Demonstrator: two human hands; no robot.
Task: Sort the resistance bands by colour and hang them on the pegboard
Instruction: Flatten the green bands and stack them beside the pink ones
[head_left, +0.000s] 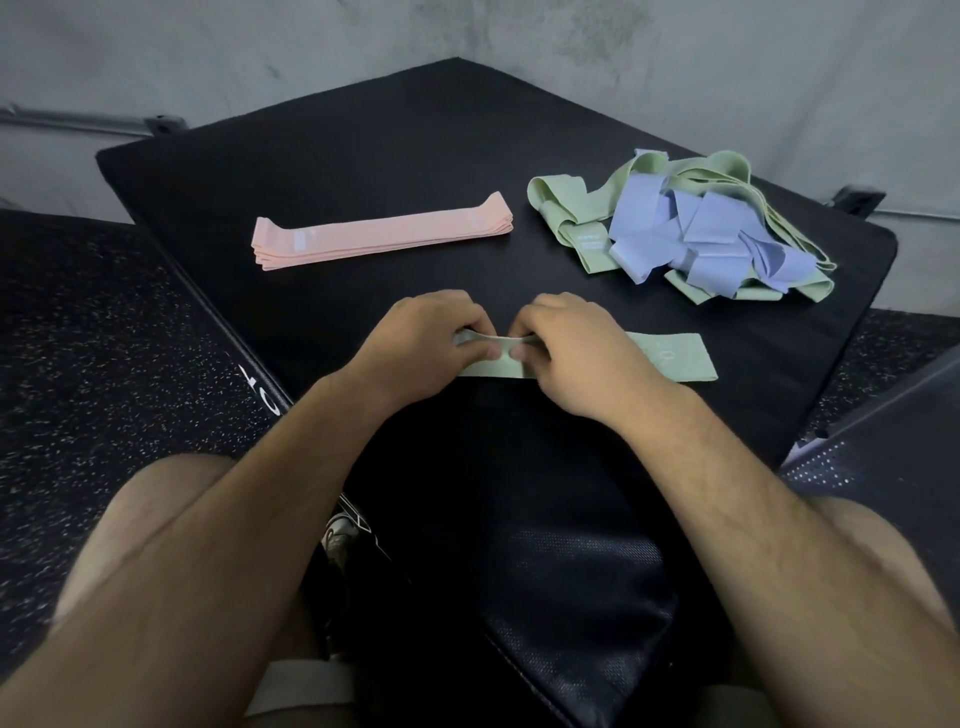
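A neat stack of pink bands (382, 236) lies at the left on the black pad (363, 156); the left hand (426, 338) and right hand (576, 358) both pinch one green band (670, 358) by the front edge; a messy pile of green and purple bands (701, 228) sits at the right.

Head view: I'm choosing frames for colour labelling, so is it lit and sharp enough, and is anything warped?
Head view: dim, even light, no glare; pink stack, green and blue pile and green band stand out on the black mat. Head view: wide-angle warp bends the mat's edges; small print on the bands is too soft to read.
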